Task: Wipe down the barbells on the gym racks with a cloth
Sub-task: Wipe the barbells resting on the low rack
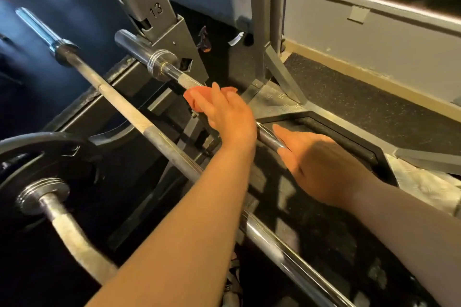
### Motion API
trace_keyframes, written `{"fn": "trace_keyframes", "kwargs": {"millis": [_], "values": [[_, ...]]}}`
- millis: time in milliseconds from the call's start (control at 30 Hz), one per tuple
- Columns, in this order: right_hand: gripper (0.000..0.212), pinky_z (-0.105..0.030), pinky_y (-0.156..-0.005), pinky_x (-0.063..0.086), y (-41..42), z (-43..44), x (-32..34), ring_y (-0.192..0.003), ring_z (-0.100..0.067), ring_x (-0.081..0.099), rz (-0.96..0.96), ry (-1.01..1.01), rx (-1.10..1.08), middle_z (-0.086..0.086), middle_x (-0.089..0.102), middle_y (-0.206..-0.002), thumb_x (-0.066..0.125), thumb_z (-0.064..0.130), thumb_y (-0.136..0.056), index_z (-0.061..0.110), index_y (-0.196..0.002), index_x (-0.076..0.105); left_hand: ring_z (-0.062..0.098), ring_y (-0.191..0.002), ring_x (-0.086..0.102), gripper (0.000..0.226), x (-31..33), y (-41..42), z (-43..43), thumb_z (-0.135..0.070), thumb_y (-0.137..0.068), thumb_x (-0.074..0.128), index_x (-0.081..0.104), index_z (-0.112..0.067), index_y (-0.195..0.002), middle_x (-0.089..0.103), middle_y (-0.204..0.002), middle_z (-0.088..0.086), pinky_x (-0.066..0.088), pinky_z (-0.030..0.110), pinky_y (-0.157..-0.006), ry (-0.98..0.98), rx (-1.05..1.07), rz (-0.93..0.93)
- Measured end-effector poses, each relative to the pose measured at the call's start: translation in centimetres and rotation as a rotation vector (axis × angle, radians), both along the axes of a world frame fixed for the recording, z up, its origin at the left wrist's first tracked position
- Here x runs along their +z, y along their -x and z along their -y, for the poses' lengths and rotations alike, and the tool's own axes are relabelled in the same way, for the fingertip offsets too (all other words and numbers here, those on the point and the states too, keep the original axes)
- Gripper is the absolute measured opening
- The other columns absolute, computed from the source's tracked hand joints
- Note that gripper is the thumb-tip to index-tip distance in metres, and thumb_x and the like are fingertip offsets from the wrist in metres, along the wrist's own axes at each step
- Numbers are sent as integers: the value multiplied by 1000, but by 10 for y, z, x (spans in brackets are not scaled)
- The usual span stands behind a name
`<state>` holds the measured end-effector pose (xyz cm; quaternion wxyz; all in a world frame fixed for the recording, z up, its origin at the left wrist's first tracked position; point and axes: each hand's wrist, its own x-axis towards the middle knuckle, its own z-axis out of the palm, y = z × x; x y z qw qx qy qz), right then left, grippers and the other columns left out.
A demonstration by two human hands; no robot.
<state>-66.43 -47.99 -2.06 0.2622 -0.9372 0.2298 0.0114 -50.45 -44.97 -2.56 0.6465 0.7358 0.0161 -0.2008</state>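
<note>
A chrome barbell [174, 72] runs from the rack at upper middle down to the lower right. My left hand [225, 114] grips an orange cloth [193, 97] wrapped over the bar's knurled part, just below its collar. My right hand [314, 162] holds the same bar lower down, with the thumb lying along the chrome and the fingers curled under. A duller grey barbell [124, 104] lies parallel on the left and passes under my left forearm.
A curl bar with a black weight plate [37, 157] sits at lower left. The grey rack upright [159, 15], numbered 12 and 13, stands behind the bars. Metal floor plates, black rubber flooring [374, 107] and a wall with a mirror lie to the right.
</note>
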Motion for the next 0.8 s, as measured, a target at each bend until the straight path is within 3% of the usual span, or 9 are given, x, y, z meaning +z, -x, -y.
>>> {"fn": "trace_keyframes", "kwargs": {"millis": [133,233,300,367,433,533,600,667,800], "values": [[63,-43,-104,47,5,5,-9,-120,-24,59,22,-23,-81,-7,59,-140,34,41,-103,17,-160,22,27,-147,26,65,-9,67,-11,-24,-107,47,27,-82,-129,7,-169,-5,28,44,-120,-8,-154,132],[72,-36,-115,37,17,3,-8,-136,-16,47,-75,-42,-36,2,44,-155,45,42,-102,23,-162,11,14,-137,39,57,-22,95,-24,-16,-106,52,34,-43,-153,15,-167,4,31,20,-115,6,-168,260],[62,-31,-105,45,30,0,-5,-124,-15,55,-90,-42,-67,2,53,-144,35,44,-104,25,-161,18,8,-137,31,46,-23,86,-28,-24,-110,39,36,-35,-154,1,-167,-19,33,26,-113,-19,-280,169],[54,-23,-92,50,50,-3,0,-108,-10,63,-142,-90,-126,5,62,-122,35,47,-106,22,-153,36,21,-141,33,44,-23,57,-25,-20,-109,39,37,-26,-152,6,-167,-14,39,37,-114,-49,-313,219],[54,-23,-92,51,75,-5,0,-103,-5,64,-145,-59,-131,9,65,-115,33,54,-103,22,-144,45,27,-136,41,44,-17,22,-14,-16,-107,44,36,-29,-148,17,-162,-9,44,42,-111,-70,-225,236],[64,-31,-107,44,108,-9,-4,-122,-6,56,-139,-28,-170,11,57,-137,20,67,-96,34,-151,26,9,-118,51,48,-11,-2,1,-23,-108,45,37,-38,-153,29,-136,-29,44,13,-93,-109,-74,121],[67,-33,-106,44,114,-9,-5,-124,-7,55,-133,-58,-193,11,57,-139,16,69,-93,38,-151,24,5,-100,54,43,-6,11,3,-32,-105,52,45,-38,-147,40,-124,-24,49,19,-83,-201,-35,84],[65,-35,-106,45,108,-11,-4,-123,-7,56,-115,-37,-176,11,58,-137,13,67,-94,39,-151,26,13,-109,55,39,-2,43,-1,-32,-102,55,50,-34,-141,45,-140,-3,50,31,-88,-219,-49,54],[60,-36,-99,50,106,-13,-6,-120,-12,60,-48,26,-216,6,61,-136,10,61,-102,33,-145,42,23,-139,26,45,-8,130,-14,-14,-106,41,43,-25,-149,19,-163,-9,28,27,-109,-157,-147,145]]}}
